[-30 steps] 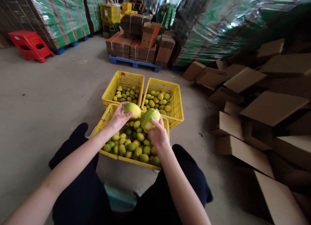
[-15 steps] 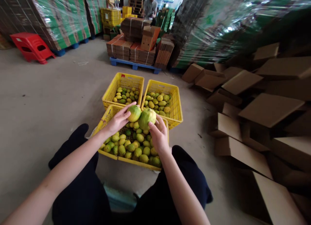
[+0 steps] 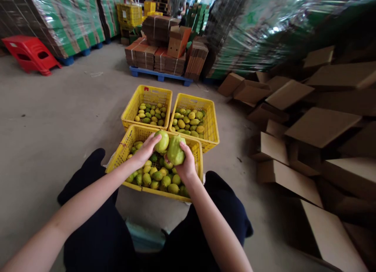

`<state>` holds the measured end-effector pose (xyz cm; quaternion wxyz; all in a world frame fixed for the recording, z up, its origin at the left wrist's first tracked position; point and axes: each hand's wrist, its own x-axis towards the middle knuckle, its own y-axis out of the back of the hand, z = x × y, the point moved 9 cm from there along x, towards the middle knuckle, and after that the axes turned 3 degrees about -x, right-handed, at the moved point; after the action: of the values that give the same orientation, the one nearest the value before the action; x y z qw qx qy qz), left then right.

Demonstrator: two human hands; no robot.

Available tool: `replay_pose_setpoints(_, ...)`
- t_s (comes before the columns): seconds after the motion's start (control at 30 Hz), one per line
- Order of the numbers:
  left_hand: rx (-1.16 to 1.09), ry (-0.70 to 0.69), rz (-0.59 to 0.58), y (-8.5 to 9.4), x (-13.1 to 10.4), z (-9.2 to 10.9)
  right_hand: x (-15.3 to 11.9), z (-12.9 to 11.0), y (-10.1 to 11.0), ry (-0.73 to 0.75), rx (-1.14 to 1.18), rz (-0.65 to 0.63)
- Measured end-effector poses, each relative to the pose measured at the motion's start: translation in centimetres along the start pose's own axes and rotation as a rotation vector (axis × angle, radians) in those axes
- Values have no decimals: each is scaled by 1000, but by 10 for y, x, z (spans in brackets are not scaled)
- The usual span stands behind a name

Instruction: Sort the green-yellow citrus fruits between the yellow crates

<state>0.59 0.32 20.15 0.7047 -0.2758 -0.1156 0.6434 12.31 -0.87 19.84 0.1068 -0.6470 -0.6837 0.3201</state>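
My left hand [image 3: 149, 146] is closed round a yellow-green lemon [image 3: 161, 141]. Beside it, my right hand [image 3: 185, 162] grips a larger, ribbed green lemon [image 3: 176, 150]. Both fruits are held close together above the near yellow crate [image 3: 117, 162], which contains many green and yellow lemons [image 3: 158, 175]. Behind it stand two more yellow crates, the far left crate [image 3: 126, 116] and the far right crate [image 3: 214, 125], each with smaller lemons inside. Fingers on the far side of both fruits are partly hidden.
Loose cardboard boxes [image 3: 323, 127] pile up on the right. A blue pallet [image 3: 161, 77] bears flattened cartons ahead. A red stool [image 3: 31, 54] is at the left, near wrapped stacks [image 3: 67, 21]. A person [image 3: 177, 4] is at the back.
Both lemons have been turned in my hands, and the right one now shows its ribbed green side. My right hand has rolled under its fruit. The view has shifted slightly.
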Motion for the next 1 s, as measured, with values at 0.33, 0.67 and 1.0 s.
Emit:
replay_pose_setpoints(0.33,-208,141,-44,-1,-6,11,0,-27,6,70,129,-49)
replay_pose_setpoints(0.67,-172,324,-155,-5,-1,-17,15,-4,22,-81,102,-64)
replay_pose_setpoints(1.0,257,-89,-22,2,-3,19,6,-18,15,2,-25,40)
